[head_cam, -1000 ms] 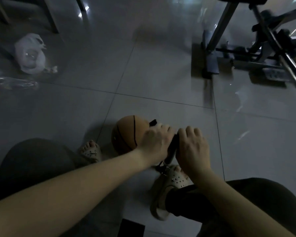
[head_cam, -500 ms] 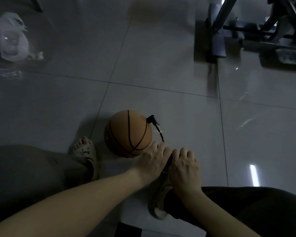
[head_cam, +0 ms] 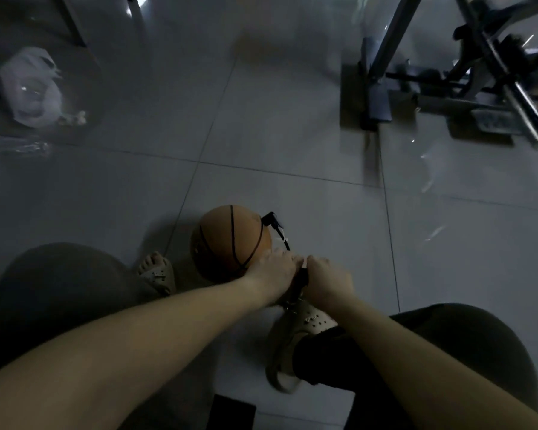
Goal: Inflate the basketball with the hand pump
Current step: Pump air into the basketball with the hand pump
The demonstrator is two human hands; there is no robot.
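Well, our left hand [head_cam: 274, 271] and right hand [head_cam: 326, 280] had fingers curled round the hard pump handle [head_cam: 302, 279]. The basketball [head_cam: 227, 240] looked light and round; we thought it might roll.

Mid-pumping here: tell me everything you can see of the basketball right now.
The orange-brown rubber basketball with thin black seam lines rests on the grey tiled floor, beside the beige sandal on the left foot. It looks round, no dent showing. A black hose connector meets its upper right side. The left hand, gripping the black pump handle, overlaps its lower right edge in view; contact is unclear. Dim light hides fine texture.
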